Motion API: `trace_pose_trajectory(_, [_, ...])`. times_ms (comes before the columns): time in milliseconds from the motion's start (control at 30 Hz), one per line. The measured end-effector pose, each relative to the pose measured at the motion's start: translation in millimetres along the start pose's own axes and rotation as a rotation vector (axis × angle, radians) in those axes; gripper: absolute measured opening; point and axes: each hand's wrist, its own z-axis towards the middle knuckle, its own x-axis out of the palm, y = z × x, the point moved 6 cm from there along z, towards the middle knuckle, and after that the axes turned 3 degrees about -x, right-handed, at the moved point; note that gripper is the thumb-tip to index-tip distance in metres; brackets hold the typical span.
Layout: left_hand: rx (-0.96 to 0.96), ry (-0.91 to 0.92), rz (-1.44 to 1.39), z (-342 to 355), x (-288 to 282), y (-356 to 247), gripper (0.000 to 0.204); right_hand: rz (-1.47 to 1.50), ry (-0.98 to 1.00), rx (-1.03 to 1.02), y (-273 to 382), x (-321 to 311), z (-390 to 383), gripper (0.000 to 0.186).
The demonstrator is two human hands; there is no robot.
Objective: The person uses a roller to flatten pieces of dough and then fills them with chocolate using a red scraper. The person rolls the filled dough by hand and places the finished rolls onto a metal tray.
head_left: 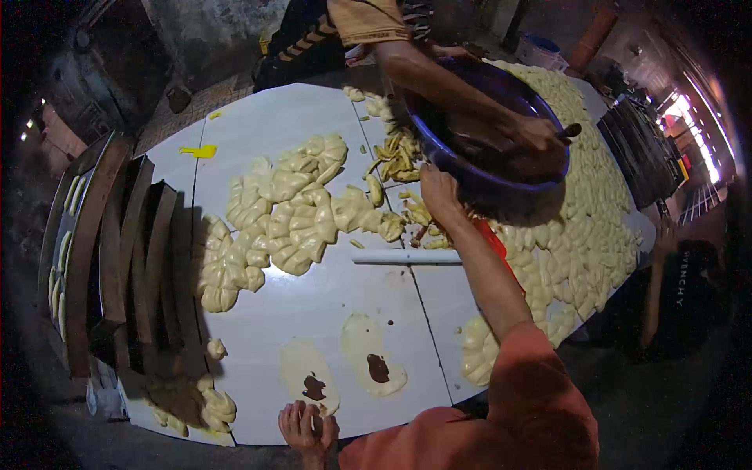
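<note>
My left hand (308,429) is at the table's near edge, fingers curled at the lower end of a flattened dough oval (301,352) with a dark brown smear (314,385); what it holds is unclear. A second oval (359,341) with brown filling (377,368) lies to its right. My right hand (441,192) reaches among peeled banana pieces (395,159) beside a big blue basin (446,153) of dark brown stuff, its fingers bent and their grip hidden. Below that hand lie a white rolling pin (395,256) and a red object (495,243).
Pale dough pieces cover parts of the white table (266,125): a cluster (282,204) and a broad spread (587,227). A yellow scraper (204,151), metal trays left (117,235) and dark trays right (634,149) are visible. A co-worker's hand (536,133) grips a handle in the basin; another person (677,290) is right.
</note>
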Motion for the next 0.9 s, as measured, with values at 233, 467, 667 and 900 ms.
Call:
trace_pose_trajectory(233, [0.001,0.005,0.05,-1,0,-4,0.042,0.061,0.187,0.07,-20,19,13,0.019])
trace_pose_trajectory(467, [-0.009,0.002,0.033,5,-4,-7,0.04,0.129,0.126,0.212,-16,-2,1,0.024])
trace_pose_trajectory(667, [-0.031,-0.009,0.015,8,-9,-10,0.038,0.201,0.219,0.2,-17,-19,-27,0.03])
trace_pose_trajectory(900, [-0.046,-0.051,0.021,4,-7,-7,0.033,0.096,0.323,0.216,-25,-4,-1,0.025])
